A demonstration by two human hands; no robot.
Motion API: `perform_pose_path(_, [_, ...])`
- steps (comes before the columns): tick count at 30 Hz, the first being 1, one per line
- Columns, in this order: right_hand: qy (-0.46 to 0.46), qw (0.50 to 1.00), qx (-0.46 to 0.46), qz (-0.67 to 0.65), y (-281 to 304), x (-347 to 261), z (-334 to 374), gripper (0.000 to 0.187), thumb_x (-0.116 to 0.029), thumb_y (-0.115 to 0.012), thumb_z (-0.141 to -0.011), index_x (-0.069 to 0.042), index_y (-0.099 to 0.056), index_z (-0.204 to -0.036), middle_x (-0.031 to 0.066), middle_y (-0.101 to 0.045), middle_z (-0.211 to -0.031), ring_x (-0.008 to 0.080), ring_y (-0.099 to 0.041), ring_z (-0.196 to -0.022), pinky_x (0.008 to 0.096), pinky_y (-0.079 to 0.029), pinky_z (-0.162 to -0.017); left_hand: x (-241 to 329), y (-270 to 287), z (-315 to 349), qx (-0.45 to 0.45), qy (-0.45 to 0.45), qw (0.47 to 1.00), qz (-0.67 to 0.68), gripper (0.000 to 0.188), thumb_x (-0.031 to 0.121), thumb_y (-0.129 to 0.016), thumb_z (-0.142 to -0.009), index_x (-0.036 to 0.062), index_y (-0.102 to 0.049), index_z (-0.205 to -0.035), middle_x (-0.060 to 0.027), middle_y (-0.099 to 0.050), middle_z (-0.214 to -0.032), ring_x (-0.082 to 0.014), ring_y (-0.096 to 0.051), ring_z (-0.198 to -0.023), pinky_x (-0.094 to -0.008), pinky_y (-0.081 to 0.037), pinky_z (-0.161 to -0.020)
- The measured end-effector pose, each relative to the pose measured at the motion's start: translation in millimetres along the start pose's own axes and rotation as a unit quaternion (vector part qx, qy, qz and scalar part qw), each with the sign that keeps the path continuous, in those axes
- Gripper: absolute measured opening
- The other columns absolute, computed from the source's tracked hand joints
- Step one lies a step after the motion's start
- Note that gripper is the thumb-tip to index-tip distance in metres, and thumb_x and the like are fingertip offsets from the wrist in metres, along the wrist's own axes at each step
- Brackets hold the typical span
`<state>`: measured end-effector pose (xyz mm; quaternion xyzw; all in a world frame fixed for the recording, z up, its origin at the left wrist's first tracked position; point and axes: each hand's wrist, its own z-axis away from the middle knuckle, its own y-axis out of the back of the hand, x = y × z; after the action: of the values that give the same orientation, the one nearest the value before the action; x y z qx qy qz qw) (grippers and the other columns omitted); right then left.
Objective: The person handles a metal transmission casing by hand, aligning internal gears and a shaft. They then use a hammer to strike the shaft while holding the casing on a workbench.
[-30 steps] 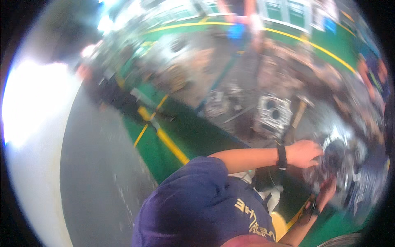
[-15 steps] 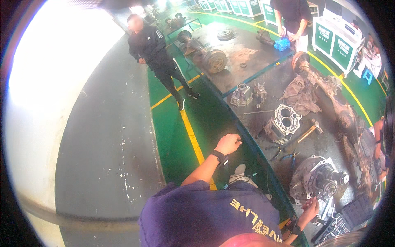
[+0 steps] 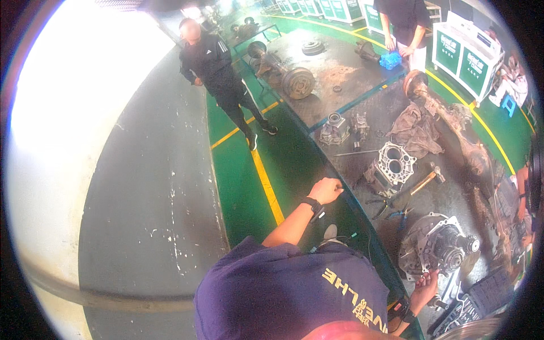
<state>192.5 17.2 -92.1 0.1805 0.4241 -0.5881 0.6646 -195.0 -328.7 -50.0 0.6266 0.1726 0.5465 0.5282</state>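
Observation:
My left hand (image 3: 326, 191), with a dark band on its wrist, is over the bench's near edge with its fingers curled. What it holds, if anything, is hidden. My right hand (image 3: 424, 289) is at the lower edge of an opened gearbox (image 3: 416, 249), its fingertips pinched together near the flange. I cannot make out what is between them. A gear cluster (image 3: 451, 255) stands exposed on the gearbox. Pliers (image 3: 403, 218) with blue handles and a hammer (image 3: 428, 178) lie beyond it, beside a bare gearbox housing (image 3: 396, 162).
An open socket tool case (image 3: 459, 314) is right of my right hand. A rusty axle (image 3: 459, 127) and a crumpled cloth (image 3: 416, 129) lie across the bench (image 3: 360, 150). One person (image 3: 207, 68) stands across the aisle; another handles a blue part (image 3: 390, 60) at the far end.
My left hand has moved slightly to the right and up, toward the bench edge. The right hand stays by the gearbox's lower edge, shifted only a little.

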Motion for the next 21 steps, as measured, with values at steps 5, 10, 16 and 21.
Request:
perform_pose_path(5, [0.013,0.999,-0.009,-0.030,0,3,-2,0.046,-0.042,-0.071,-0.094,-0.002,-0.064,-0.117,0.0027,-0.059,-0.094,0.0107,-0.052,-0.074,0.0254,-0.041,-0.063,-21,1,-5,-0.031,0.035,0.998,-0.033,0.028,0.027,-0.068,-0.091,0.0059,-0.074,-0.109,-0.0180,-0.075,-0.104,-0.0342,-0.072,-0.097,-0.0439,-0.057,-0.087])
perform_pose_path(10, [0.039,0.999,-0.013,-0.008,7,16,-17,0.045,-0.032,-0.062,-0.100,-0.001,-0.061,-0.133,0.0109,-0.067,-0.125,0.0142,-0.060,-0.093,0.0247,-0.043,-0.071,-38,2,-29,-0.027,0.025,0.999,-0.018,0.030,0.028,-0.068,-0.091,0.0059,-0.074,-0.110,-0.0184,-0.075,-0.106,-0.0340,-0.072,-0.099,-0.0437,-0.057,-0.088])
perform_pose_path(16, [0.053,0.997,0.043,-0.032,8,21,-20,0.046,-0.032,-0.062,-0.100,-0.006,-0.060,-0.138,0.0113,-0.063,-0.132,0.0137,-0.056,-0.101,0.0260,-0.042,-0.079,-67,-3,-33,-0.035,0.040,0.998,0.014,0.030,0.029,-0.068,-0.090,0.0063,-0.075,-0.108,-0.0185,-0.074,-0.106,-0.0350,-0.072,-0.100,-0.0443,-0.056,-0.089])
perform_pose_path(21, [0.115,0.993,-0.015,-0.036,25,40,-34,0.051,-0.036,-0.067,-0.096,-0.006,-0.060,-0.138,0.0078,-0.063,-0.122,0.0117,-0.050,-0.091,0.0260,-0.040,-0.079,-139,-35,-20,-0.043,0.108,0.993,0.023,0.026,0.029,-0.070,-0.088,0.0077,-0.078,-0.101,-0.0199,-0.074,-0.103,-0.0366,-0.071,-0.100,-0.0459,-0.055,-0.089])
